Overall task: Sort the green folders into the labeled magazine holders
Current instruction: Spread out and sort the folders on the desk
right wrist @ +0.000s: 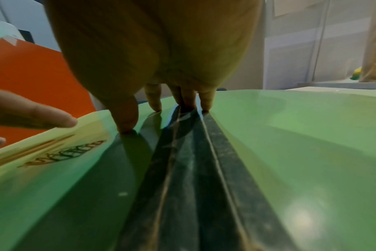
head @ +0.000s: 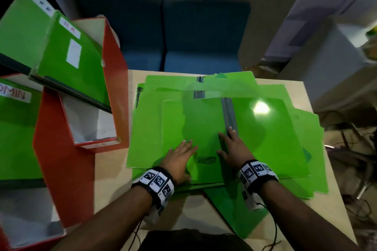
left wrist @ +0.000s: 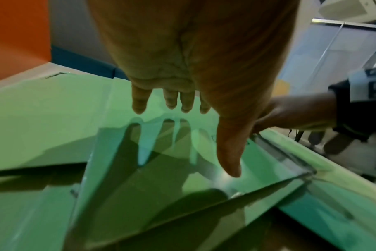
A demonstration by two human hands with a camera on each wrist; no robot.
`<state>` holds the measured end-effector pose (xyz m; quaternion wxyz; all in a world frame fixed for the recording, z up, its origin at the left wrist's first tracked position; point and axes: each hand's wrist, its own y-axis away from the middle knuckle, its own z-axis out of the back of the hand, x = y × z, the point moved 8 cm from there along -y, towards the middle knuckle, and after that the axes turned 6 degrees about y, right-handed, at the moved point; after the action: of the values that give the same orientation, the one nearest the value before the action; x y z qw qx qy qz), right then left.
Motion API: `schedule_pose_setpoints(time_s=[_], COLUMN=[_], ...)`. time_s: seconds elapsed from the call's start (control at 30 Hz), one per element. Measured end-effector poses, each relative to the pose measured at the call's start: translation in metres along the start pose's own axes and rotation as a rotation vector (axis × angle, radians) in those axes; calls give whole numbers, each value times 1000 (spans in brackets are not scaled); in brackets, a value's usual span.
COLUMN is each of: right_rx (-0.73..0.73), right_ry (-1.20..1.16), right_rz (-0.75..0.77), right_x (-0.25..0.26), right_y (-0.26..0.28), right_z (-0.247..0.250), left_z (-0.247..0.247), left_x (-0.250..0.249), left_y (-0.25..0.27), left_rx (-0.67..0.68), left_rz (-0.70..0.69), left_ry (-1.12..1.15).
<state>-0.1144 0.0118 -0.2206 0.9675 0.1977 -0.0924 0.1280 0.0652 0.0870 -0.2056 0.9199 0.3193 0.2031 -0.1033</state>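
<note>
A: Hands first, bottom centre of frame. Left hand (head: pixel 179 159) lies flat, fingers straight & together, on the top folder (head: pixel 204 128). Right hand (head: pixel 234 149) flat too, fingers slightly spread, tips on the grey spine strip (head: pixel 229 112).

B: Where's the rest?

A: Loose green pile (head: pixel 295 128) under it, mid-frame, on the table (head: pixel 110 179). Orange holders (head: pixel 114 87) at left; HR-labelled folders (head: pixel 71 51) already inside, upper left.

B: Risk?

A: Prob. the glossy covers. Lifting one could drag others off the table edge; label misread possible.
</note>
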Motion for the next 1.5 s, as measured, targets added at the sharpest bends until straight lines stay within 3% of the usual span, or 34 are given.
schedule_pose_setpoints(time_s=[0.3, 0.4, 0.57, 0.77, 0.93, 1.13, 1.27, 1.33, 1.5], right_rx=[126, 106, 221, 216, 242, 188, 99, -23, -501], right_ry=[-68, 56, 322, 317, 258, 195, 93, 48, -71], right_rz=[272, 409, 588, 613, 651, 596, 612, 628, 646], right_x=[26, 38, 44, 40, 39, 18, 13, 10, 8], right_y=[11, 26, 59, 87, 94, 98, 92, 87, 95], right_z=[-6, -11, -41, -49, -28, -4, 45, 79, 173], left_z=[-37, -42, -51, -57, -43, 0, 43, 71, 147], left_x=[39, 50, 58, 55, 47, 47, 34, 27, 19], left_y=[29, 41, 56, 75, 91, 108, 121, 129, 157], left_rx=[146, 159, 189, 250, 217, 54, -63, -158, -520], left_rz=[126, 181, 202, 208, 160, 71, -34, -77, -254], left_ry=[-245, -287, -199, -159, -74, 29, 103, 98, 123])
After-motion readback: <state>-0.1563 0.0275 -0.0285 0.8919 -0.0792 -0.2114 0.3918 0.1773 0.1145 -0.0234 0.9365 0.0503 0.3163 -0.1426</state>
